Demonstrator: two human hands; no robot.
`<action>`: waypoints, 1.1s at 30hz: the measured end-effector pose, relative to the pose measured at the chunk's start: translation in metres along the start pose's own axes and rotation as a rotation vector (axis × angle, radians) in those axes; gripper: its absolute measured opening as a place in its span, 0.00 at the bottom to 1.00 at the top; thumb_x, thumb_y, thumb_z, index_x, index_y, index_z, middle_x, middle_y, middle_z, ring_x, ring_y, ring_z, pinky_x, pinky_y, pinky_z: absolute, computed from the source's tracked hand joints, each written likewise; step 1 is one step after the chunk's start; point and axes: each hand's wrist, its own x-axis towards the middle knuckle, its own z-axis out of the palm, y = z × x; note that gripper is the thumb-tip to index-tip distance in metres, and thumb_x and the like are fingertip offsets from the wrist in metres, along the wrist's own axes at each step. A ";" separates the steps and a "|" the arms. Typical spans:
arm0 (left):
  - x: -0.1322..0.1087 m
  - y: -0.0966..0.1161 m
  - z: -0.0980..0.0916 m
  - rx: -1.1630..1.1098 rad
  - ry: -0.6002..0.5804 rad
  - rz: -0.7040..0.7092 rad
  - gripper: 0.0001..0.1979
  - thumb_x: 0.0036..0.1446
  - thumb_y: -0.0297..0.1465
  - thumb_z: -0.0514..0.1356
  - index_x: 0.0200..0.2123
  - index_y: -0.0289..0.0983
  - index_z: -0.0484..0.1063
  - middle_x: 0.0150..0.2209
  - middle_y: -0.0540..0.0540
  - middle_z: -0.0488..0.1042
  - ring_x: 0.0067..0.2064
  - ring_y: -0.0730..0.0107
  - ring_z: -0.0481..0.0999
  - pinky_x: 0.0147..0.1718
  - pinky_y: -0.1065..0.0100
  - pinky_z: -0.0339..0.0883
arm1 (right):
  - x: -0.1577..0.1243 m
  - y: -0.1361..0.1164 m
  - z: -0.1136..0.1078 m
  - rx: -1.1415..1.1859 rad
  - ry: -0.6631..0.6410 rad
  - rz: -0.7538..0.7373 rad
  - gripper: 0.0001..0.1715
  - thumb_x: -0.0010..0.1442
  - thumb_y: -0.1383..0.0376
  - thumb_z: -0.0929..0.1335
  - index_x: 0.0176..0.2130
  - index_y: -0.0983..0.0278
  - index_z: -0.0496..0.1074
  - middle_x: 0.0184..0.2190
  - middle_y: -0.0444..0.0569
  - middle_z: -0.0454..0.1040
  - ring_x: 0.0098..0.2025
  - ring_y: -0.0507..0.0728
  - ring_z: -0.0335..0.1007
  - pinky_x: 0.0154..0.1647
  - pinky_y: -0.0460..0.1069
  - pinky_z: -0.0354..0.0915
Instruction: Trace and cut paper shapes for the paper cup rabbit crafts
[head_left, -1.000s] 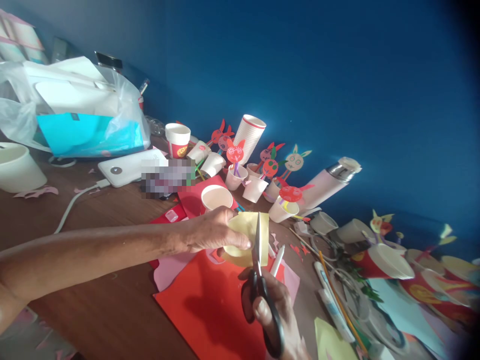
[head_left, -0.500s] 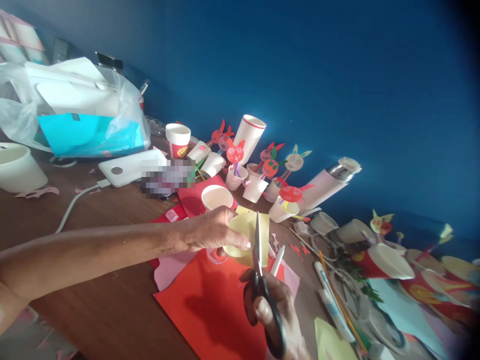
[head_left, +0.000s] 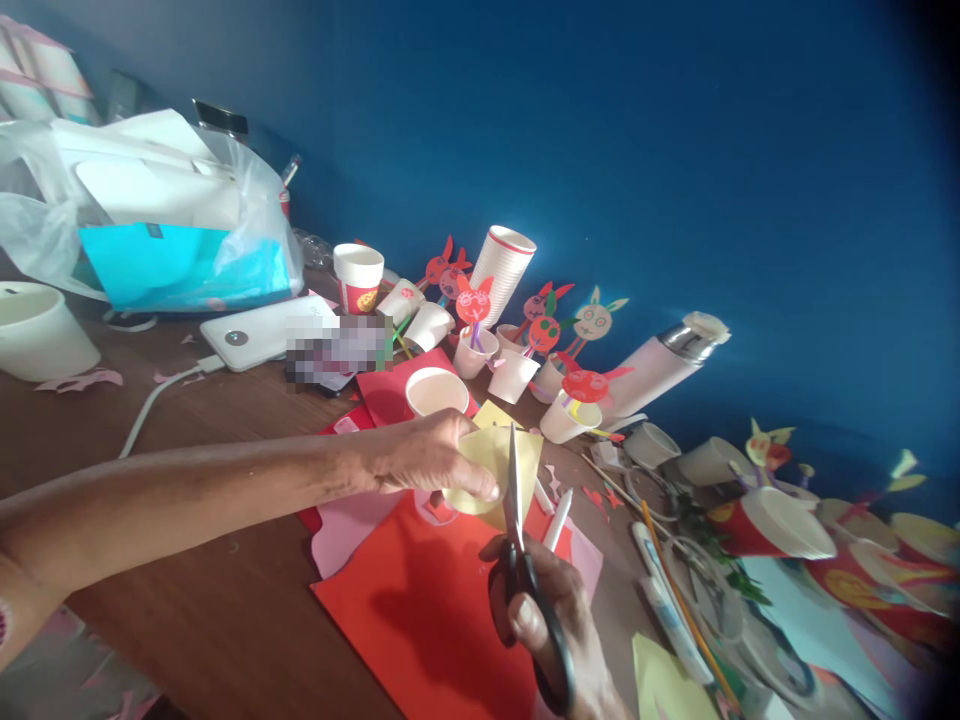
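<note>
My left hand [head_left: 439,462] pinches a piece of yellow paper [head_left: 525,455] between thumb and fingers, above the red paper sheets. Black-handled scissors [head_left: 513,500] are gripped in my right hand [head_left: 559,610], blades pointing up and lying against the yellow paper. The blades look nearly closed. Beneath both hands lies a red sheet [head_left: 420,620] with pink paper [head_left: 341,530] under its left edge. Just behind my left hand stands a white paper cup [head_left: 436,390]. A white marker [head_left: 559,518] lies right of the scissors.
Several paper cups with rabbit-faced cutouts [head_left: 544,334] stand along the blue wall. A pink thermos [head_left: 652,372] leans behind them. On the left are a white power bank [head_left: 262,335] with a cable and a plastic bag [head_left: 187,250]. Pens, a cable and more cups crowd the right.
The yellow paper has turned slightly in my left hand, its right corner now tilted. The scissors stay at the paper with little movement. The whole view has shifted slightly.
</note>
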 end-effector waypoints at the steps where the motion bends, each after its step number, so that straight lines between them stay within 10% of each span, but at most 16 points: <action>1: -0.001 0.001 0.001 -0.016 0.000 0.000 0.06 0.38 0.29 0.60 0.20 0.31 0.67 0.17 0.52 0.64 0.20 0.79 0.61 0.20 0.73 0.55 | 0.000 0.000 0.000 0.002 0.004 0.002 0.33 0.51 0.41 0.64 0.44 0.63 0.70 0.16 0.41 0.64 0.18 0.52 0.57 0.22 0.48 0.57; 23: 0.002 0.000 -0.004 -0.048 -0.143 0.015 0.08 0.44 0.30 0.61 0.28 0.32 0.71 0.21 0.50 0.70 0.20 0.76 0.68 0.19 0.74 0.62 | 0.003 0.007 -0.003 0.050 0.036 -0.051 0.28 0.51 0.44 0.67 0.39 0.64 0.70 0.14 0.40 0.62 0.16 0.50 0.53 0.19 0.46 0.53; 33: 0.003 -0.010 -0.003 -0.031 0.005 0.064 0.14 0.48 0.38 0.61 0.27 0.31 0.69 0.18 0.54 0.62 0.16 0.78 0.65 0.16 0.74 0.57 | 0.003 0.010 0.001 0.110 0.032 -0.040 0.24 0.51 0.47 0.67 0.39 0.62 0.69 0.15 0.38 0.60 0.18 0.49 0.53 0.20 0.45 0.52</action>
